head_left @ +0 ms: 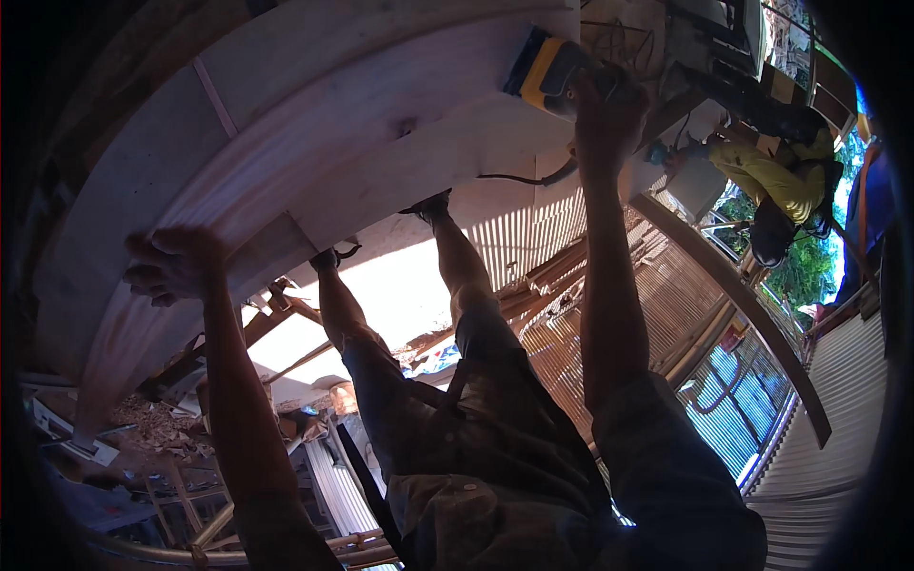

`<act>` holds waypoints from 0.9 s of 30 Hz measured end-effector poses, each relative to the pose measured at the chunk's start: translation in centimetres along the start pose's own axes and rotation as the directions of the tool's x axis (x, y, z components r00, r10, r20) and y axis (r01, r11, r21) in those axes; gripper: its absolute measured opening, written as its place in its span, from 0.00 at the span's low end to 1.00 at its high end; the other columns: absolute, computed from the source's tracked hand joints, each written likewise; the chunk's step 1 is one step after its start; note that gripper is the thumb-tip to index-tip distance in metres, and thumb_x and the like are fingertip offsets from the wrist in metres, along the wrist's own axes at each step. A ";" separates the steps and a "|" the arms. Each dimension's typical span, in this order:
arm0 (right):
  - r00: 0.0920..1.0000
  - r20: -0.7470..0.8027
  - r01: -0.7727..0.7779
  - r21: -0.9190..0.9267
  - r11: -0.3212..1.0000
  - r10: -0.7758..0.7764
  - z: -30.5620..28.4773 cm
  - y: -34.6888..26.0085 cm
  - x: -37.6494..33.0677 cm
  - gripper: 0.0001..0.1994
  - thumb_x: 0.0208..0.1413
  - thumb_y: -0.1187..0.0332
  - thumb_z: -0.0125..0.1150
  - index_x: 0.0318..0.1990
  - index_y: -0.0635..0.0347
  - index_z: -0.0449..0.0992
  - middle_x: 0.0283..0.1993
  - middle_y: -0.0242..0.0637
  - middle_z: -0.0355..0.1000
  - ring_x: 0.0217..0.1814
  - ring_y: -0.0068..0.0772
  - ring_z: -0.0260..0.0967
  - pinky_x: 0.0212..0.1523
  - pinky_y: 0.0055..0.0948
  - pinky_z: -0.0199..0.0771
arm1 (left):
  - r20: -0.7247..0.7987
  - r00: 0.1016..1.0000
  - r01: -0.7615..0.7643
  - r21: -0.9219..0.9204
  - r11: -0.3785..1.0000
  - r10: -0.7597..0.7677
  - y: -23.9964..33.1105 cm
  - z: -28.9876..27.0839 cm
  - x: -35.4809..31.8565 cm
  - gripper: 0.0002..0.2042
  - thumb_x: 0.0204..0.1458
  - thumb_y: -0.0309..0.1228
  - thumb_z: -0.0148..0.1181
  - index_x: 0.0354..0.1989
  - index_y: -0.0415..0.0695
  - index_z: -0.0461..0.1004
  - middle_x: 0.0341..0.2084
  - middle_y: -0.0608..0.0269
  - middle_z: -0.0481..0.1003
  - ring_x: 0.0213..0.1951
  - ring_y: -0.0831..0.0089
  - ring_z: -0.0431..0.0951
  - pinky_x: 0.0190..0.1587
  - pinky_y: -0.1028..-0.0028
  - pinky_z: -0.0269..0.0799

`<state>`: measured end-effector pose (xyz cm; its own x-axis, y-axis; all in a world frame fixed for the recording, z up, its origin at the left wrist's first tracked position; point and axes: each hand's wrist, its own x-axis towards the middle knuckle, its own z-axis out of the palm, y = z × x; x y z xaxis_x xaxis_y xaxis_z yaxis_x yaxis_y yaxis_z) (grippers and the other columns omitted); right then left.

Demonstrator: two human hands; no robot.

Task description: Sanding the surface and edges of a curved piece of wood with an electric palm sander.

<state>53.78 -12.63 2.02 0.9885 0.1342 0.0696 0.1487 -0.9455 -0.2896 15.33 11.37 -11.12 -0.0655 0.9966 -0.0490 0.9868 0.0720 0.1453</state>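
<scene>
My right hand (609, 119) is wrapped round the handle of a yellow and dark handheld power sander (545, 74). The sander rests at the far right end of a long wooden plank (314, 119), whose pale surface runs in a curve toward the lower left. From the tool a dark cord (543, 181) trails back below my wrist. On the plank's left part lies my left hand (181, 262), its fingers bent over the wood. Shadow hides where those fingertips press. A dark knot-like mark (407, 126) shows near the middle of the plank.
The plank lies on a broad pale board (381, 186). My legs and feet are just below its near edge. At right, another person in yellow clothing (776, 181) bends over work. A curved timber (743, 295) stands at right; wood shavings (167, 423) and scraps lie lower left.
</scene>
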 end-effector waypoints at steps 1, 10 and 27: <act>0.999 0.006 -0.035 -0.030 0.999 0.036 -0.6 0.9 1.6 0.45 0.33 0.53 0.71 0.58 0.66 0.55 0.51 0.52 0.61 0.51 0.54 0.66 0.50 0.47 0.70 | 0.002 1.000 0.005 0.002 1.000 -0.005 -0.1 -0.1 0.0 0.31 0.58 0.57 0.25 0.65 0.52 0.47 0.62 0.26 0.42 0.65 0.32 0.40 0.58 0.35 0.41; 0.965 0.056 0.258 -0.055 0.965 -0.255 -1.2 -1.9 -3.1 0.41 0.37 0.55 0.71 0.58 0.58 0.55 0.48 0.51 0.62 0.49 0.51 0.68 0.40 0.46 0.76 | 0.014 1.000 0.017 -0.053 0.998 -0.016 0.7 -0.1 -0.5 0.31 0.58 0.57 0.24 0.65 0.53 0.48 0.62 0.27 0.42 0.65 0.33 0.39 0.58 0.34 0.40; 0.999 0.042 0.031 0.018 0.999 -0.032 1.5 -0.8 1.5 0.44 0.33 0.51 0.70 0.56 0.68 0.57 0.50 0.57 0.63 0.50 0.56 0.67 0.51 0.45 0.70 | 0.008 0.998 0.057 0.011 0.998 -0.057 0.1 -0.4 0.1 0.32 0.58 0.57 0.24 0.65 0.50 0.46 0.62 0.26 0.41 0.66 0.34 0.40 0.59 0.35 0.38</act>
<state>55.17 -11.26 0.93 0.9835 0.1768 0.0388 0.1802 -0.9353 -0.3046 15.38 11.52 -10.69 -0.1209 0.9905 -0.0648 0.9830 0.1286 0.1312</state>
